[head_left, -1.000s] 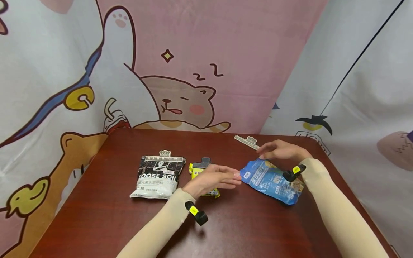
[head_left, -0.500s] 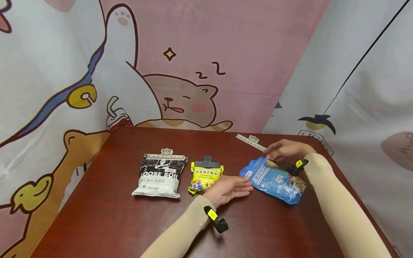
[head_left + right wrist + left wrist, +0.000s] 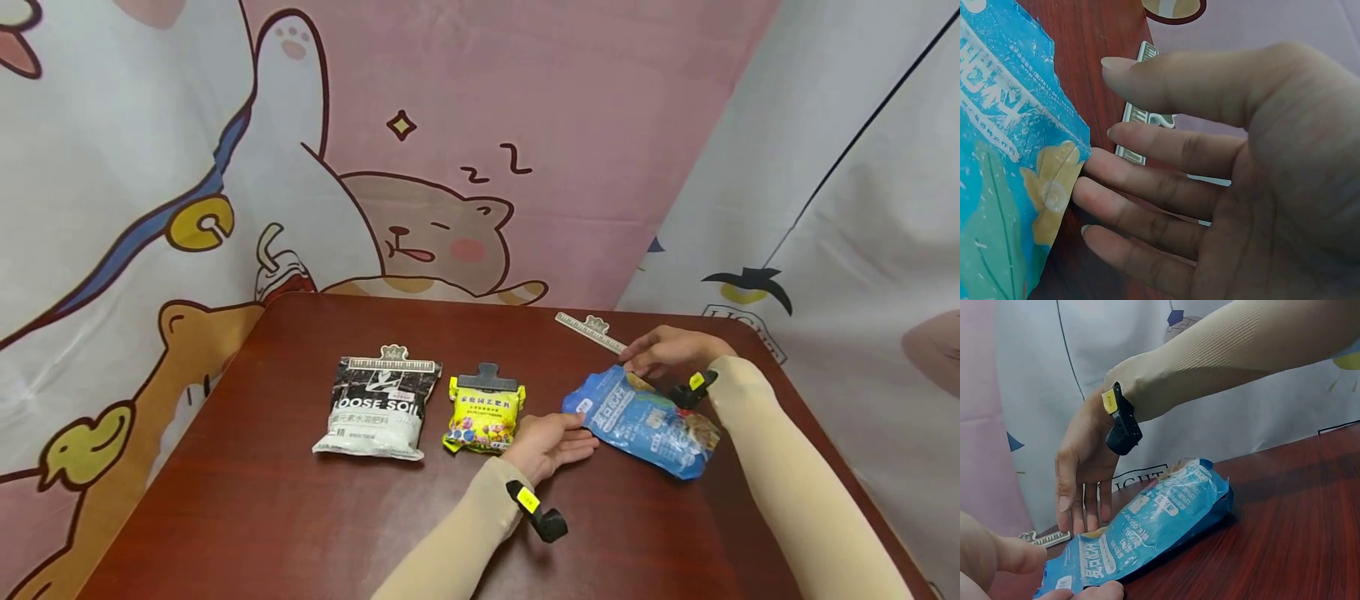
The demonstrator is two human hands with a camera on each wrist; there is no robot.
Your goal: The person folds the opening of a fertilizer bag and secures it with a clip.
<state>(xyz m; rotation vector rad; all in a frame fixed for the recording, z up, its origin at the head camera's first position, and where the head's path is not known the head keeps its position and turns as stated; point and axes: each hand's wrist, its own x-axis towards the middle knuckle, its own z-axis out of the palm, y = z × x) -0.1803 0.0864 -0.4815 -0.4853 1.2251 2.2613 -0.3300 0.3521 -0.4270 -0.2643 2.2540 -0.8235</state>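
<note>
Reddish-brown worktop (image 3: 262, 533) bore blue pouch (image 3: 633, 421), slanted, right of yellow packet (image 3: 483, 414). Left hand (image 3: 546, 447) and right hand (image 3: 671, 350): fingers extended, pinching nothing, at pouch edges. Light, even pressure (pouch looked crinkly) seemed best.

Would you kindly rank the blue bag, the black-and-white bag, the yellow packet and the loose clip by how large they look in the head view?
1. Blue bag and black-and-white bag: too alike to rank
2. Yellow packet
3. Loose clip
</note>
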